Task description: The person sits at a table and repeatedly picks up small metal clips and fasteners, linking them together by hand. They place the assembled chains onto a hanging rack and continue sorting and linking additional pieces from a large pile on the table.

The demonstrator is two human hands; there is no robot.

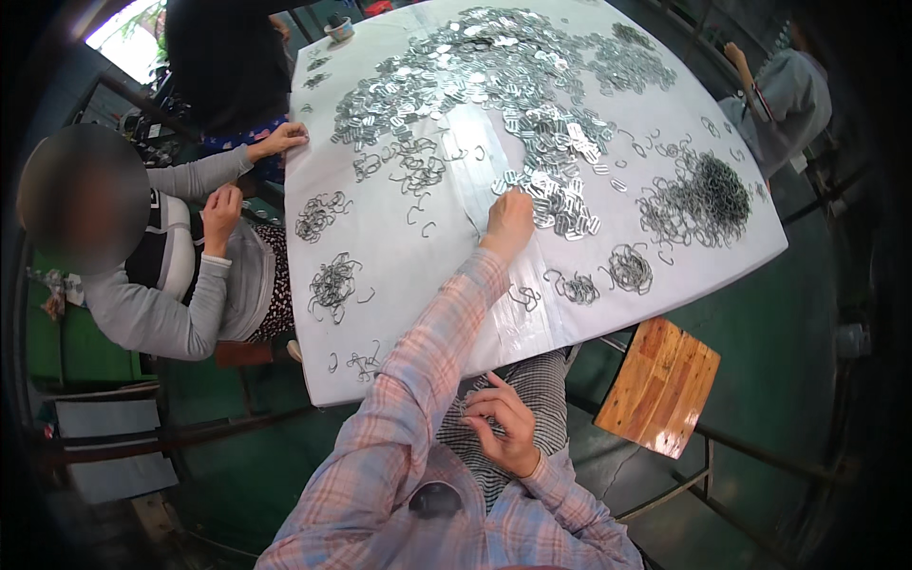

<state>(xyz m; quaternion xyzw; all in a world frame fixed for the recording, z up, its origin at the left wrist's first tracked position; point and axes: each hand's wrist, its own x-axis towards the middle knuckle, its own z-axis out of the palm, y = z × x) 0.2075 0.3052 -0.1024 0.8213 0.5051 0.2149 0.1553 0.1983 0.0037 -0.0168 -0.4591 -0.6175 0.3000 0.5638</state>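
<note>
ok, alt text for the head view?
A person's left hand at the edge of a pile of flat silvery pieces on a white table, right hand over the lap. Bent wire hooks lie in clusters; a co-worker is at left.

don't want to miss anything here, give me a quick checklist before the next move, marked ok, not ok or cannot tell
1. Left hand at the flat metal pieces: ok, at their near edge.
2. Left hand's grip on a piece: cannot tell, fingertips hidden.
3. Right hand over the table: not ok, it is off the near edge, above the lap.
4. Right hand's grip: cannot tell, contents unclear.
5. Near round heap of bent wire apart from the flat pieces: ok.
6. Co-worker's hand clear of the left hand: ok, at the table's left edge.
</note>
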